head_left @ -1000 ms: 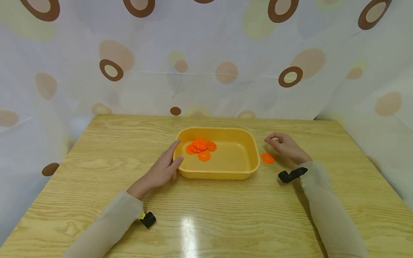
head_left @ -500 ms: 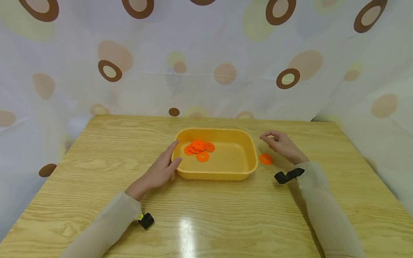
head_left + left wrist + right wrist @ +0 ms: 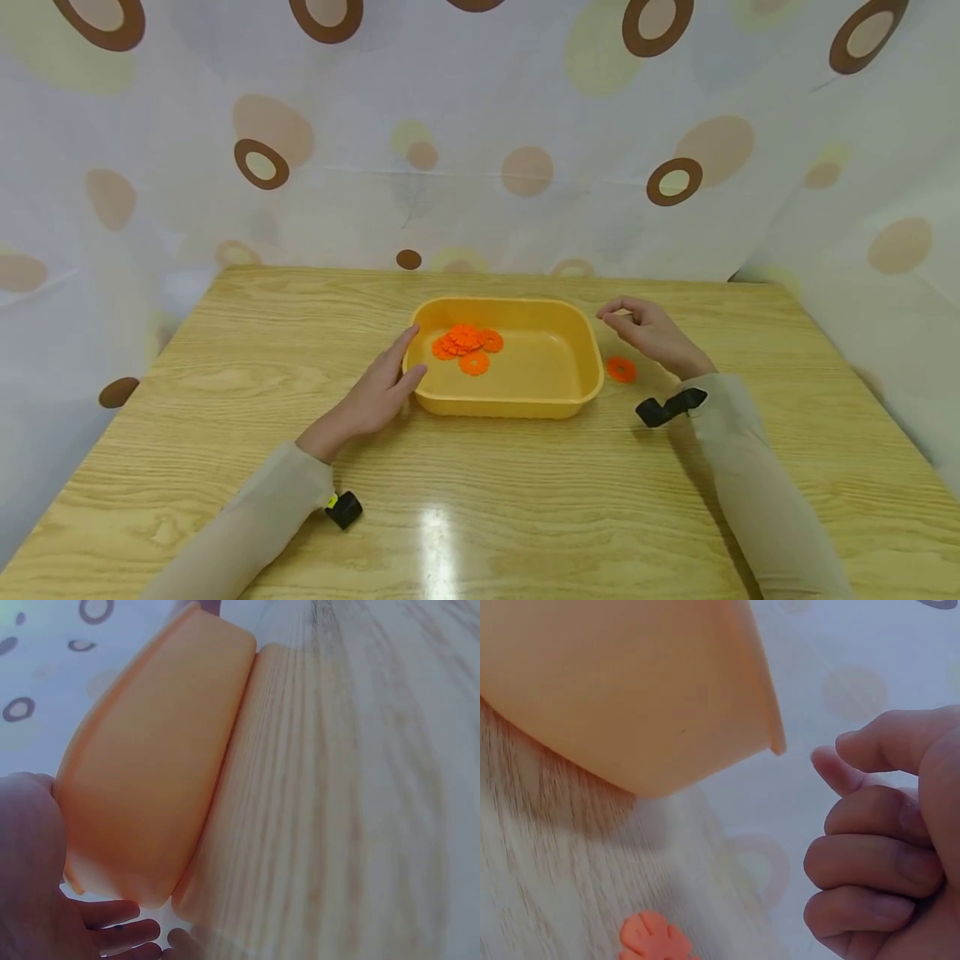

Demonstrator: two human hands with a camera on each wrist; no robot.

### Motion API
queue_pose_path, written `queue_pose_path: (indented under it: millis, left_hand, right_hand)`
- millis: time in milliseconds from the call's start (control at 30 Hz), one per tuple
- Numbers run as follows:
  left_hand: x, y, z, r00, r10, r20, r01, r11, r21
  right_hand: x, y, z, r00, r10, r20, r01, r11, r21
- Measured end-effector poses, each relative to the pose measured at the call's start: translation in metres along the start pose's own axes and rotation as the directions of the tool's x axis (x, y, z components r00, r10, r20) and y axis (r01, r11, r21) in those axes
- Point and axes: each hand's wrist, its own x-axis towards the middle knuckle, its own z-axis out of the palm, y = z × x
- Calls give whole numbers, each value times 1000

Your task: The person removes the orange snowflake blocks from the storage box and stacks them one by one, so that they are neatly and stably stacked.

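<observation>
I have the left hand touching the yellow, rounded-rectangular plastic basin at nine o'clock, fingers fairly straight. Inside, toward nine, scalloped flat orange discs lie, mostly heaped. Another scalloped flat orange disc sits outside, at three, near my right hand, curled around nothing visible.

the tub looks smooth, glossy plastic, the table shiny grained wood, the backdrop matt cloth.
</observation>
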Motion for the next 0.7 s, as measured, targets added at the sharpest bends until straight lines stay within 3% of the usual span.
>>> queue_pose_path:
  millis: [200,700]
  left_hand:
    - [-1,0,0,1000,-22,0,22,1000,4]
    - [1,-2,0,1000,-10,6,10,1000,-9]
  right_hand:
    - [2,-6,-1,1000,-15,6,15,1000,-6]
    - [20,-39,1,999,-39,-3,39,998,-53]
